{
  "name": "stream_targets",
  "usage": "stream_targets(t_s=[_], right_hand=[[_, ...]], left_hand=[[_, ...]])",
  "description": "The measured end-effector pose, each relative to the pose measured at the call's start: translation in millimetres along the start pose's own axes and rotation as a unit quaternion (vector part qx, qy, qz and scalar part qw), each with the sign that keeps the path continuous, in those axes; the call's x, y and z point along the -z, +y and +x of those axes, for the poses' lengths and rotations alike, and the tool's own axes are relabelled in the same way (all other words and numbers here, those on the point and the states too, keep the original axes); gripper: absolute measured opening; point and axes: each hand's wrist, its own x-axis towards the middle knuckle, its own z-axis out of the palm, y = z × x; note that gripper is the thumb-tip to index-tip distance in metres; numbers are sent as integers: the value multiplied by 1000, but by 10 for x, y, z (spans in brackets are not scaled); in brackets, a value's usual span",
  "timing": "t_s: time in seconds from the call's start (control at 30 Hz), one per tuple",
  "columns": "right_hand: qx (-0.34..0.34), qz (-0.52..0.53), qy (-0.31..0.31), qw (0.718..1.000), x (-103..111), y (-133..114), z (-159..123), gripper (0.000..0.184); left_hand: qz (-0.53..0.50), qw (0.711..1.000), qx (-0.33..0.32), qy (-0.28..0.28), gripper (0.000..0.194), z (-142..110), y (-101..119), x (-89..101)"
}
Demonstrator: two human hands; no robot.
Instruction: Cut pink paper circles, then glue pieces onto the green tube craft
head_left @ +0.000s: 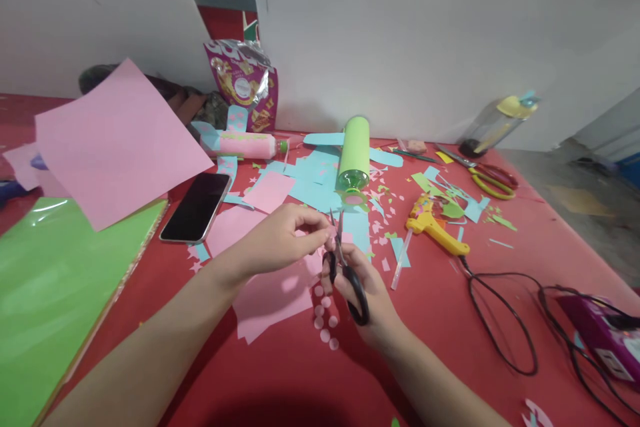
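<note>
Over the middle of the red table, my right hand [367,290] is closed round the handles of black-handled scissors [356,293], their blades pointing away from me and slightly apart. My left hand [287,237] pinches a small piece of pink paper [331,237] beside the blades; the fingers hide most of it. Below the hands lie several small pink paper circles [325,335]. Pink paper sheets [275,307] rest under the left hand. Just beyond stands out a green-wrapped bottle [356,147] with blue paper wings, lying on its side.
A pink-wrapped bottle [247,145], phone [197,208] and green sheets [65,293] are on the left. At right lie a yellow glue gun [437,227] with its cord, larger scissors [487,177], and a purple power strip [597,333]. Paper scraps [383,213] litter the middle.
</note>
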Motion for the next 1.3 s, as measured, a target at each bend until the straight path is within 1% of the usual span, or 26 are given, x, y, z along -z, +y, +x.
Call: stream_targets(t_s=[0.2,0.37,0.6,0.73,0.87,1.03,1.17,1.3], right_hand=[[19,-17,18,1000,-12,-19,0,37],[30,-23,30,999,-7,-20,-2,36],[3,-11,17,1000,0,-8,-15,37],[-15,-4,19,1000,-17,-17,-20,38],[-32,8,19,999,-26,-24,-18,40],[-44,0,19,999,-28,-33,-5,40],[-60,-2,15,998,-32,-34,-2,42],[-74,-4,17,997,-37,-32,-4,44]], left_hand=[[-15,1000,-2,14,23,27,-30,-36],[-17,1000,-7,10,23,26,-38,-29],[-3,1000,-6,-2,21,14,-18,30],[3,1000,-4,-8,21,2,-5,55],[21,1000,-5,-21,21,-13,-6,93],[69,996,6,-50,21,-30,-25,152],[97,993,18,-60,21,-41,-30,197],[126,988,11,-92,20,-52,-31,254]])
